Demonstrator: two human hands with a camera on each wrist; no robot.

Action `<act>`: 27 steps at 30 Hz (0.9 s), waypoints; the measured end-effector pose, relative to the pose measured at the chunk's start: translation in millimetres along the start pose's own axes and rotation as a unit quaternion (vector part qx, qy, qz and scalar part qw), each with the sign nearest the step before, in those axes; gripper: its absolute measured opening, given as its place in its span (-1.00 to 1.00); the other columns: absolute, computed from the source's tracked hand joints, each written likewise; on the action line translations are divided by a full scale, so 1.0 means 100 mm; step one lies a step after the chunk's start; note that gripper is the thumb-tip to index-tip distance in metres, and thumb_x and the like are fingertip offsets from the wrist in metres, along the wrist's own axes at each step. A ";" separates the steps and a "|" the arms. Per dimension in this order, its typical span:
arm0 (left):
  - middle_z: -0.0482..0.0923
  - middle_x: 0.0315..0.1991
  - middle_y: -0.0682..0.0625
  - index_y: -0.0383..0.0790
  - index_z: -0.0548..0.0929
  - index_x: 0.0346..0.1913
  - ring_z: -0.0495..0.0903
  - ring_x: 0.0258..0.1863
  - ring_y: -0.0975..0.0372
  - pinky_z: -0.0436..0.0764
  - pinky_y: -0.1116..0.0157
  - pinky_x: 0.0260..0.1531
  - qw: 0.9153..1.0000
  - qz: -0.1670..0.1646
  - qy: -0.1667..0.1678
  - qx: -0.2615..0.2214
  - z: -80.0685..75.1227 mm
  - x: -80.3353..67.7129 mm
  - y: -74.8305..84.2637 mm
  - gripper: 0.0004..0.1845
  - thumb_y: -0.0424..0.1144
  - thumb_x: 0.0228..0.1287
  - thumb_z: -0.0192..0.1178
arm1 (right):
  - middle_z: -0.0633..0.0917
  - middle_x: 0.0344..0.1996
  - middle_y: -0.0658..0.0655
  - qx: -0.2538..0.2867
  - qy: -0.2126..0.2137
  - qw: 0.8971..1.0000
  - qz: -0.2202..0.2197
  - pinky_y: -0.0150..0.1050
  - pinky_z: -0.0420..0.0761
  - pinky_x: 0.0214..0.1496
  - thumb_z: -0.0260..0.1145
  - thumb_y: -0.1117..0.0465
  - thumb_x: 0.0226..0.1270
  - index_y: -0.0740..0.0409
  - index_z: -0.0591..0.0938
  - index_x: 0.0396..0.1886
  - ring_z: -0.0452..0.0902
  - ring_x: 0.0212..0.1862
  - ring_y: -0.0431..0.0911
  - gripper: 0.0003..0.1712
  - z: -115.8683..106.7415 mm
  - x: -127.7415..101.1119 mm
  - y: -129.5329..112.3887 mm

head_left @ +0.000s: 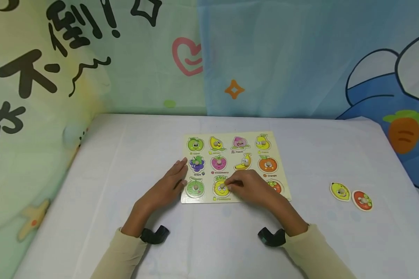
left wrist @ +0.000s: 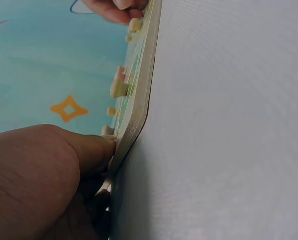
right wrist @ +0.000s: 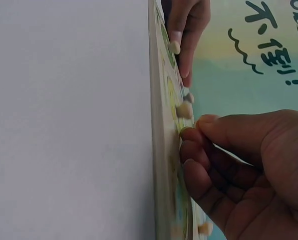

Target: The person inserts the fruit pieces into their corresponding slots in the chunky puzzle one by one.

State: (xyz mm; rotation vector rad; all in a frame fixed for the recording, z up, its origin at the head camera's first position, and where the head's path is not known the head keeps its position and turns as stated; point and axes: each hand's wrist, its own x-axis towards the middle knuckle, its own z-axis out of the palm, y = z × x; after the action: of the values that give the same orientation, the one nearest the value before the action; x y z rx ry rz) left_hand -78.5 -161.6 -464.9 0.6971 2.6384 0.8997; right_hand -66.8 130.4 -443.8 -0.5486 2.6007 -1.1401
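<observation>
A cream fruit puzzle board point(head_left: 230, 181) with small pegs lies on the table. Along its left edge rests my left hand point(head_left: 167, 186), fingers extended and the thumb point(left wrist: 96, 150) touching the board beside a peg. My right hand point(head_left: 249, 188) reaches over the lower edge, its thumb and curled fingers together at the right rim of the yellow pineapple piece point(head_left: 219, 190). The pineapple's peg point(right wrist: 183, 110) shows just beside these fingertips. Left of it sits the green melon piece point(head_left: 195, 191). My right hand covers part of the bottom row.
A yellow lemon piece point(head_left: 340, 192) and a red tomato piece point(head_left: 362, 200) lie side by side on the table, right of the board. The white-covered table point(head_left: 125, 143) meets a printed cloth backdrop point(head_left: 283, 58) at its far edge. Black straps circle both wrists.
</observation>
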 end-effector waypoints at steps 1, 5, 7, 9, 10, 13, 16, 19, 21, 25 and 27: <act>-0.14 0.55 -0.06 -0.35 0.09 0.48 -0.18 0.51 0.10 -0.03 0.13 0.44 1.000 0.000 0.000 0.001 0.00 0.00 0.00 -0.42 -0.27 0.52 -0.04 | 0.70 -0.33 -0.04 -0.002 0.003 1.000 -0.002 -0.29 0.59 -0.24 0.36 0.31 0.29 0.13 0.77 -0.20 0.53 -0.31 -0.21 -0.87 -0.01 -0.02 0.02; -0.14 0.55 -0.06 -0.35 0.09 0.49 -0.19 0.51 0.11 -0.03 0.13 0.44 1.000 -0.001 -0.002 0.004 0.01 0.01 0.00 -0.42 -0.26 0.53 -0.04 | 0.71 -0.27 -0.02 -0.011 0.023 1.000 -0.003 -0.23 0.60 -0.18 0.38 0.35 0.26 0.14 0.77 -0.18 0.54 -0.24 -0.17 -0.84 -0.09 -0.12 0.11; -0.15 0.55 -0.06 -0.35 0.08 0.49 -0.20 0.51 0.11 -0.03 0.13 0.44 1.000 -0.001 -0.003 0.005 0.01 0.01 0.00 -0.41 -0.26 0.53 -0.04 | 0.72 -0.25 -0.02 -0.013 0.037 0.999 0.000 -0.23 0.61 -0.17 0.39 0.36 0.25 0.13 0.77 -0.17 0.55 -0.22 -0.17 -0.82 -0.14 -0.17 0.16; -0.15 0.55 -0.05 -0.35 0.08 0.49 -0.20 0.51 0.11 -0.03 0.13 0.44 1.000 -0.003 -0.003 0.004 0.01 0.01 0.00 -0.41 -0.26 0.53 -0.04 | 0.71 -0.26 -0.03 -0.014 0.049 0.999 0.004 -0.26 0.61 -0.20 0.39 0.36 0.24 0.13 0.77 -0.16 0.54 -0.25 -0.17 -0.82 -0.21 -0.22 0.21; -0.15 0.55 -0.04 -0.35 0.08 0.49 -0.20 0.52 0.12 -0.03 0.13 0.44 1.000 -0.004 -0.003 0.003 0.01 0.01 0.00 -0.41 -0.26 0.53 -0.04 | 0.71 -0.27 -0.04 -0.016 0.055 0.998 0.006 -0.28 0.60 -0.22 0.39 0.36 0.24 0.13 0.77 -0.16 0.54 -0.27 -0.17 -0.82 -0.24 -0.25 0.24; -0.16 0.55 -0.03 -0.34 0.08 0.49 -0.21 0.52 0.12 -0.03 0.13 0.44 1.000 -0.006 -0.003 0.006 0.01 0.01 0.00 -0.41 -0.26 0.52 -0.04 | 0.70 -0.31 -0.02 -0.017 0.071 0.997 0.017 -0.33 0.58 -0.30 0.38 0.39 0.23 0.15 0.77 -0.15 0.52 -0.32 -0.15 -0.80 -0.34 -0.33 0.31; -0.17 0.56 -0.03 -0.33 0.07 0.49 -0.21 0.52 0.12 -0.03 0.14 0.44 1.000 -0.006 -0.005 0.004 0.00 0.01 0.00 -0.41 -0.26 0.53 -0.04 | 0.70 -0.31 0.02 -0.022 0.084 0.996 0.034 -0.35 0.57 -0.34 0.38 0.39 0.24 0.16 0.76 -0.14 0.52 -0.33 -0.13 -0.79 -0.45 -0.42 0.37; -0.17 0.56 -0.03 -0.34 0.07 0.49 -0.21 0.52 0.12 -0.04 0.13 0.44 1.000 -0.005 -0.006 0.003 0.00 0.01 0.00 -0.41 -0.25 0.53 -0.05 | 0.70 -0.28 0.04 -0.030 0.097 0.994 0.046 -0.33 0.58 -0.34 0.38 0.37 0.26 0.17 0.75 -0.13 0.53 -0.32 -0.11 -0.80 -0.54 -0.50 0.43; -0.17 0.56 -0.02 -0.33 0.07 0.49 -0.22 0.52 0.12 -0.04 0.13 0.44 1.000 -0.006 -0.005 0.003 0.00 0.01 0.00 -0.41 -0.25 0.53 -0.05 | 0.71 -0.26 0.04 -0.040 0.109 0.992 0.047 -0.35 0.59 -0.33 0.38 0.35 0.26 0.18 0.75 -0.13 0.54 -0.30 -0.10 -0.80 -0.60 -0.56 0.47; -0.17 0.55 -0.03 -0.33 0.07 0.49 -0.21 0.52 0.12 -0.03 0.12 0.44 1.000 -0.010 -0.004 0.001 0.00 0.00 0.01 -0.41 -0.26 0.53 -0.04 | 0.73 -0.21 0.06 -0.060 0.139 0.987 0.044 -0.43 0.56 -0.28 0.38 0.34 0.27 0.18 0.75 -0.11 0.55 -0.27 -0.11 -0.80 -0.71 -0.70 0.57; -0.17 0.55 -0.03 -0.34 0.07 0.49 -0.21 0.52 0.11 -0.03 0.12 0.44 1.000 -0.013 -0.005 -0.003 0.01 0.00 0.01 -0.41 -0.26 0.53 -0.05 | 0.73 -0.19 0.10 -0.065 0.153 0.985 0.046 -0.49 0.54 -0.28 0.38 0.33 0.28 0.19 0.75 -0.10 0.55 -0.24 -0.12 -0.80 -0.77 -0.77 0.63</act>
State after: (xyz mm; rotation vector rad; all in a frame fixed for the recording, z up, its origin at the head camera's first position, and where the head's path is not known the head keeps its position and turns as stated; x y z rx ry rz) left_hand -77.7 -160.3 -464.9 0.6617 2.6281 0.8952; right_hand -40.7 253.0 -433.8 -0.2915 2.9427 -1.1069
